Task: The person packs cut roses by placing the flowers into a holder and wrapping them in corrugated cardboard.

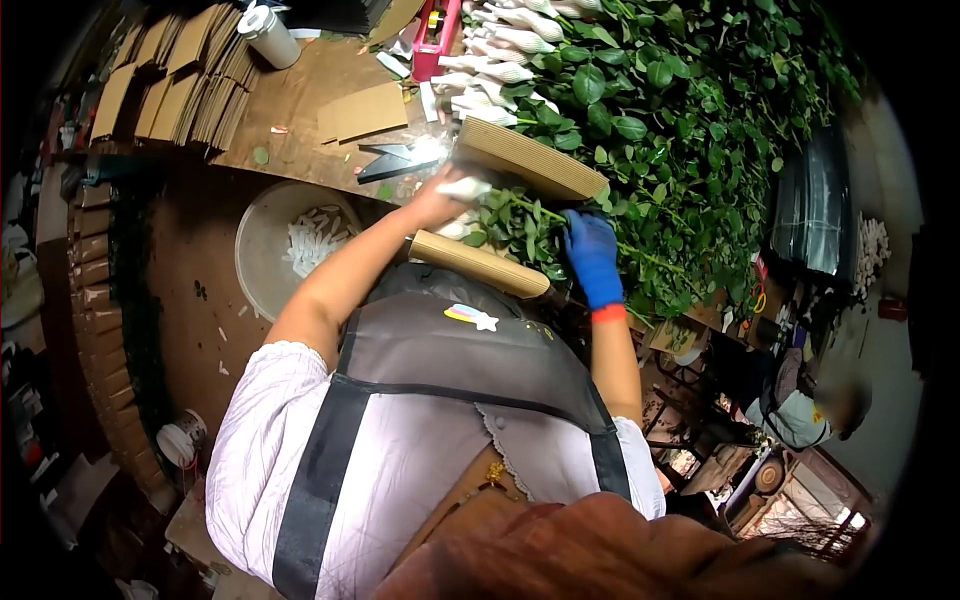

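My bare left hand (pixel 436 200) is at the head of a rose (pixel 465 189) whose bud is sleeved in white netting; its fingers are closed and partly hidden by the bud. My right hand (pixel 590 245), in a blue glove with a red cuff, closes round the green stems of the same bunch. These leafy stems (pixel 520 218) lie between the raised flap of a corrugated cardboard sheet (pixel 530 160) and its rolled near edge (pixel 480 263). Another white bud shows below the left hand. Beyond the cardboard, a pair of dark-handled scissors (pixel 390 162) rests on the table.
A large pile of leafy roses (pixel 680 130) covers the table's right side, white-netted buds (pixel 500 45) facing left. Cardboard stacks (pixel 175 80), a white cup (pixel 268 38) and a pink holder (pixel 436 40) stand behind. A tub (pixel 290 250) holds white netting pieces. Another person (pixel 800 415) is at right.
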A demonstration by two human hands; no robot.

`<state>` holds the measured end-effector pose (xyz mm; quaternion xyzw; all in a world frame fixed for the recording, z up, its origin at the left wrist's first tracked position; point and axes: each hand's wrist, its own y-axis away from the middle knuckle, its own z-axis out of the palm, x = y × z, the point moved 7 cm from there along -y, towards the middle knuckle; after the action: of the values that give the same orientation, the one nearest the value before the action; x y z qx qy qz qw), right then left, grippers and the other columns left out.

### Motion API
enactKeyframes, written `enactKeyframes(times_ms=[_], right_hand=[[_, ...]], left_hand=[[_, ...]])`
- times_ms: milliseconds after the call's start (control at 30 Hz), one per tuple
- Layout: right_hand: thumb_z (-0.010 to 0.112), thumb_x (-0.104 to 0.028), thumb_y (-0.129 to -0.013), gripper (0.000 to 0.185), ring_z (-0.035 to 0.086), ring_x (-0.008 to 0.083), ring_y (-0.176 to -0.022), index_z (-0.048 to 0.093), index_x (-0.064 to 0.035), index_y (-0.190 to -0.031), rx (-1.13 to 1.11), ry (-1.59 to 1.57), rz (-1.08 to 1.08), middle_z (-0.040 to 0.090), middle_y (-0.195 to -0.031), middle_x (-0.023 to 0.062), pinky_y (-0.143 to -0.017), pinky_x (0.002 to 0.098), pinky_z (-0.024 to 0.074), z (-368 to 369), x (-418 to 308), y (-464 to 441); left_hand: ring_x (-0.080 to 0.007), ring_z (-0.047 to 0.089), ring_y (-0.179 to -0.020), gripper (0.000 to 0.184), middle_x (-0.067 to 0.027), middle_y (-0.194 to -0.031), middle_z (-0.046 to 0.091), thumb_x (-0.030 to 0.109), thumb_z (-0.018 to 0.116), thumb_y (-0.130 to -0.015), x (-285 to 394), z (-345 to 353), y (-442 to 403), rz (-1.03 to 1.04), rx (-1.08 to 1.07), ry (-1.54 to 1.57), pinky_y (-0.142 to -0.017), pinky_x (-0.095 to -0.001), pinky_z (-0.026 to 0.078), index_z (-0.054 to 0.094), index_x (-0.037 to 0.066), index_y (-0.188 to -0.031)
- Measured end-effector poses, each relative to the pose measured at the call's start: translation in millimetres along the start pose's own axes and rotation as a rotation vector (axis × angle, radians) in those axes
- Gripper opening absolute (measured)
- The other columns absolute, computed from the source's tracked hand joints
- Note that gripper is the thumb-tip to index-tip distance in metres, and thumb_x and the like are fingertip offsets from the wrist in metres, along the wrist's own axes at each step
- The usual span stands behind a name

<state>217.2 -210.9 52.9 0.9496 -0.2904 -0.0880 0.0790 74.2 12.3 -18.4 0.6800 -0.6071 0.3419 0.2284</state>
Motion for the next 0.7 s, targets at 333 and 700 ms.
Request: enactKeyframes(times_ms=[333,700], right_hand=[[0.065,-0.043,-0.087,0.047,0.067,0.032,-0.095,0.059,-0.0191,-0.128,-0.049,-0.004,-0.02,0.07,-0.101,0.0122,-0.082,0.045,0.0531,-65.7,-67.8,-8.1],[0.059,-0.052,-0.089,0.052,0.059,0.0372,-0.117,0.062,-0.0164,-0.127,-0.101,0.08,0.069,0.061,-0.13,0.0184,-0.097,0.0509,0.0477,56.5,-67.4,-87.3]], left_hand=[[-0.0425,0.059,-0.104,0.046,-0.0222,-0.114,0.057,0.021,0.076,-0.077,-17.6,5.8,9.1,-0.245,0.081,0.104,-0.088,-0.0453,0.05,0.061,0.002,-0.116],[-0.0383,0.062,-0.093,0.035,-0.0187,-0.103,0.066,0.027,0.069,-0.09,5.9,-23.6,-2.3,-0.275,0.083,0.168,-0.081,-0.0434,0.052,0.062,0.005,-0.116]])
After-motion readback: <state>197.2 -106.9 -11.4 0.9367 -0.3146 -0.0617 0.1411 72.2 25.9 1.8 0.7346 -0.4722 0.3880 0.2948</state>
